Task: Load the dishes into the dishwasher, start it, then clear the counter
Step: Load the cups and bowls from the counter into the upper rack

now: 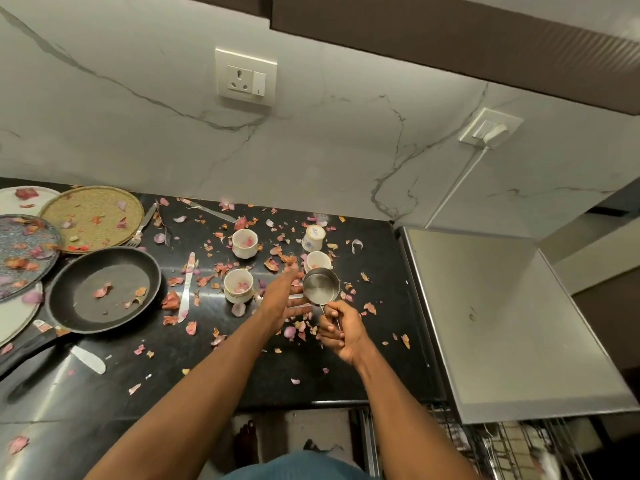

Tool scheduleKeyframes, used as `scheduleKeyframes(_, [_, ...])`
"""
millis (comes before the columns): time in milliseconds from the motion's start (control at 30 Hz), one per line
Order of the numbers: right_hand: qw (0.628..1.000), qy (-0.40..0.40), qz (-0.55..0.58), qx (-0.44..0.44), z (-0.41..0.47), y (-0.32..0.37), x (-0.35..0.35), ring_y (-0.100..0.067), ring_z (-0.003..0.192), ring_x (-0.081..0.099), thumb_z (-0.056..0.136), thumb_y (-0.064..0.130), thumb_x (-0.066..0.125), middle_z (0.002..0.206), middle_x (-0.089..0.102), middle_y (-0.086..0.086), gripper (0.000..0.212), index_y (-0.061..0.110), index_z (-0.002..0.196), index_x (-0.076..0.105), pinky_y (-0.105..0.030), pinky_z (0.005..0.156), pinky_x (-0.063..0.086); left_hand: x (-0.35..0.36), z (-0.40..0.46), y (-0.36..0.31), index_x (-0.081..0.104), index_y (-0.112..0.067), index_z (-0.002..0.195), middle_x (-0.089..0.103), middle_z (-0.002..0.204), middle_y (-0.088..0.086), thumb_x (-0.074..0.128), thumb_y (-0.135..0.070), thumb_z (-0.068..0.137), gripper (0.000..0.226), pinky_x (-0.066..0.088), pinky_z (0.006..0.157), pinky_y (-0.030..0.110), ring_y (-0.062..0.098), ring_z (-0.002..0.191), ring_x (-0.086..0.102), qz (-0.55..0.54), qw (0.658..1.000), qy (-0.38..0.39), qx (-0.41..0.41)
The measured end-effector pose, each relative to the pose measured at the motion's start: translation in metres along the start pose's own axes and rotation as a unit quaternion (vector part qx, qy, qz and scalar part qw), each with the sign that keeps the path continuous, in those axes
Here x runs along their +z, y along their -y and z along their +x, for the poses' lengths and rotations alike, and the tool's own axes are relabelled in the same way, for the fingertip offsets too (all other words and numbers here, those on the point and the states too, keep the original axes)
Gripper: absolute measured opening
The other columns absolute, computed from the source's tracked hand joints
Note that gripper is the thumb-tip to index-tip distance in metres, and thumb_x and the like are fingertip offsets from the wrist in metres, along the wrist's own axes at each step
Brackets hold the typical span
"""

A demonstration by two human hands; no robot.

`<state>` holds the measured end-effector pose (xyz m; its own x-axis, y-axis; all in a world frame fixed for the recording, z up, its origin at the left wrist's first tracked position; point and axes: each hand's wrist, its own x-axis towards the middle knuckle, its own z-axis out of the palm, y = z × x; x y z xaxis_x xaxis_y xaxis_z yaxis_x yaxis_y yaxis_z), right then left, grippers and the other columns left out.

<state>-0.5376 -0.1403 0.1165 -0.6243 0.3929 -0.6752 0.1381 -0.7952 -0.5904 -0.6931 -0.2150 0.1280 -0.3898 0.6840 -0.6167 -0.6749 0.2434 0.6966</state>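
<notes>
My right hand grips the thin handle of a small steel saucepan, held just above the black counter. My left hand is open, fingers spread, right beside the saucepan's left side. Around them stand several white cups: one left of my left hand, one farther back, one just behind the saucepan and one tipped cup behind that. A black frying pan lies at the left. The dishwasher's wire rack shows at the lower right.
Onion peels litter the counter. Stacked plates and a woven mat sit at the far left. Knives and a fork lie among the peels. The steel dishwasher top adjoins the counter's right edge.
</notes>
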Motion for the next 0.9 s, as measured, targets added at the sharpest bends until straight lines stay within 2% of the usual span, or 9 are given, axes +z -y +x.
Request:
scheduleKeyframes(200, [0.966, -0.087, -0.238, -0.058, -0.025, -0.008, -0.037, -0.01, 0.044, 0.031, 0.105, 0.055, 0.045, 0.058, 0.042, 0.003, 0.05, 0.021, 0.07, 0.057, -0.022, 0.04, 0.024, 0.031, -0.006, 0.034, 0.06, -0.016, 0.125, 0.068, 0.118, 0.018, 0.056, -0.047, 0.099, 0.041, 0.057, 0.091, 0.056, 0.036, 0.104, 0.07, 0.012, 1.0, 0.02, -0.016])
scheduleKeyframes(300, [0.915, -0.131, -0.365, -0.115, -0.036, -0.008, -0.056, -0.006, 0.06, 0.053, 0.103, 0.063, 0.043, 0.063, 0.06, 0.012, 0.057, 0.02, 0.082, 0.075, -0.026, 0.059, 0.042, 0.045, -0.01, 0.042, 0.061, -0.017, 0.122, 0.067, 0.121, 0.017, 0.055, -0.055, 0.097, 0.046, 0.055, 0.096, 0.056, 0.036, 0.108, 0.068, 0.012, 1.0, 0.021, -0.006])
scheduleKeyframes(400, [0.875, -0.102, -0.452, -0.137, -0.049, -0.003, -0.067, -0.012, 0.089, 0.065, 0.104, 0.057, 0.048, 0.09, 0.071, 0.006, 0.045, 0.024, 0.093, 0.076, -0.031, 0.08, 0.05, 0.058, -0.012, 0.043, 0.063, -0.016, 0.121, 0.069, 0.119, 0.016, 0.062, -0.065, 0.087, 0.06, 0.058, 0.091, 0.053, 0.035, 0.107, 0.07, 0.016, 0.999, 0.028, 0.008])
scheduleKeyframes(500, [0.791, -0.097, -0.58, -0.172, -0.048, -0.005, -0.074, -0.029, 0.111, 0.055, 0.105, 0.047, 0.052, 0.113, 0.06, -0.008, 0.034, 0.02, 0.105, 0.072, -0.041, 0.096, 0.048, 0.067, -0.019, 0.038, 0.062, -0.01, 0.11, 0.072, 0.111, 0.012, 0.063, -0.061, 0.089, 0.055, 0.056, 0.086, 0.044, 0.03, 0.103, 0.069, 0.016, 0.999, 0.031, 0.034])
scheduleKeyframes(567, [0.73, -0.123, -0.649, -0.173, -0.044, -0.007, -0.074, -0.032, 0.12, 0.046, 0.105, 0.042, 0.053, 0.13, 0.051, -0.012, 0.035, 0.017, 0.122, 0.07, -0.051, 0.106, 0.043, 0.069, -0.023, 0.035, 0.061, -0.011, 0.105, 0.073, 0.111, 0.015, 0.067, -0.059, 0.086, 0.051, 0.053, 0.091, 0.046, 0.03, 0.1, 0.07, 0.026, 0.997, 0.056, 0.041])
scheduleKeyframes(633, [0.705, -0.147, -0.665, -0.198, -0.042, -0.01, -0.074, -0.032, 0.119, 0.046, 0.105, 0.037, 0.055, 0.131, 0.05, -0.012, 0.032, 0.016, 0.124, 0.071, -0.052, 0.107, 0.043, 0.068, -0.025, 0.037, 0.065, -0.012, 0.111, 0.07, 0.12, 0.019, 0.077, -0.05, 0.079, 0.051, 0.052, 0.094, 0.053, 0.032, 0.102, 0.07, 0.057, 0.995, 0.067, 0.049])
scheduleKeyframes(767, [0.703, -0.162, -0.642, -0.261, -0.048, -0.01, -0.075, -0.026, 0.114, 0.049, 0.103, 0.038, 0.06, 0.12, 0.053, -0.008, 0.027, 0.02, 0.119, 0.073, -0.045, 0.102, 0.047, 0.063, -0.029, 0.051, 0.069, -0.02, 0.114, 0.074, 0.112, 0.011, 0.077, -0.026, 0.086, 0.03, 0.049, 0.1, 0.056, 0.033, 0.111, 0.067, 0.103, 0.99, 0.049, 0.081])
scheduleKeyframes(833, [0.752, -0.151, -0.575, -0.285, -0.053, -0.01, -0.079, -0.016, 0.104, 0.057, 0.097, 0.031, 0.07, 0.111, 0.058, 0.0, 0.015, 0.021, 0.108, 0.072, -0.037, 0.095, 0.052, 0.06, -0.029, 0.058, 0.069, -0.019, 0.116, 0.075, 0.109, 0.009, 0.076, -0.022, 0.086, 0.031, 0.049, 0.1, 0.056, 0.033, 0.111, 0.067, 0.09, 0.991, 0.038, 0.088])
scheduleKeyframes(900, [0.821, -0.149, -0.474, -0.28, -0.062, -0.01, -0.083, -0.007, 0.095, 0.064, 0.088, 0.022, 0.081, 0.103, 0.065, 0.006, 0.023, 0.024, 0.103, 0.063, -0.025, 0.086, 0.055, 0.061, -0.031, 0.062, 0.069, -0.016, 0.118, 0.075, 0.11, 0.01, 0.078, -0.019, 0.084, 0.036, 0.051, 0.1, 0.052, 0.034, 0.112, 0.067, 0.078, 0.992, 0.029, 0.091])
